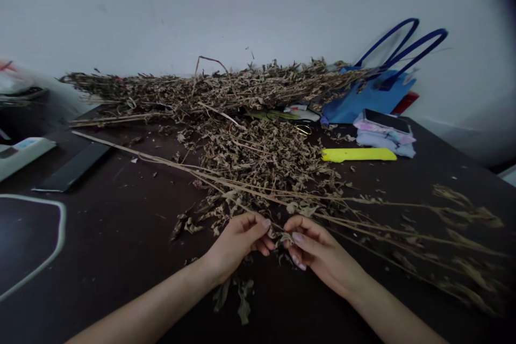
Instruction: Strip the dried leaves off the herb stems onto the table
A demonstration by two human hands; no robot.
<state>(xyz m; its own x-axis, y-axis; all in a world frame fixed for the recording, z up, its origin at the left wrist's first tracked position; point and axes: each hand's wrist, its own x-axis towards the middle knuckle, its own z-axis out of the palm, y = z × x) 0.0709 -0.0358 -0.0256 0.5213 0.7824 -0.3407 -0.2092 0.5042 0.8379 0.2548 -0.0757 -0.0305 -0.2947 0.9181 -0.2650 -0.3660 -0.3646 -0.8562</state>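
Working at the near edge of a heap of crumpled brown dried leaves [258,157]. Left hand [237,239] is pinching a thin tan dried stem [238,204], grip closed; right hand [318,247] is holding a curled grey-brown dried leaf [286,238], fingertips together. Stem is looking brittle: sideways tugging could be snapping it. Long tan stalks [169,163] are crossing the dark brown bench [133,215]; snagging them could be scattering leaves.

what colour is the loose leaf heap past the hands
The leaf heap is dull greyish brown, shown in the head view.
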